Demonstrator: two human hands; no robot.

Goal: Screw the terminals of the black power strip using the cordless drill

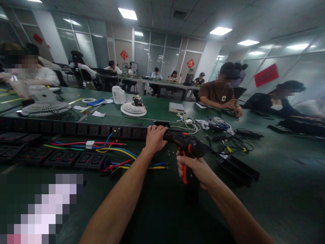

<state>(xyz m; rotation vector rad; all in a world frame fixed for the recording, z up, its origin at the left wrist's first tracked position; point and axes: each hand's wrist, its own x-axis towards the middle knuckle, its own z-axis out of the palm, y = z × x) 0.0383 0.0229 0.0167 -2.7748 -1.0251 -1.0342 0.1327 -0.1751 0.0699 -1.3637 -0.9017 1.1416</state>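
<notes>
The right hand [191, 166] wraps its fingers round the handle of a drill [187, 140], a fist-like hold that probably serves to keep it level and resist twisting; whether a finger presses the trigger, I cannot tell. The drill is above the table [284, 169], just beyond the right end of a long power strip [88, 129] that runs roughly along the table's far edge. Its nose points left, at that end.

The left hand [155, 138] bends over the strip's end, near the drill's nose, likely to steady the work against the push. Its fingertips are hidden, so what they pinch, if anything, I cannot tell.

Nearer the table's near side, a second strip [63, 156] lies roughly alongside. Loose coloured wires [124, 152] stretch rightward beside it, perhaps left long for joining. A black tray [238, 169] sits right of the drill, apparently set aside from the hands.
</notes>
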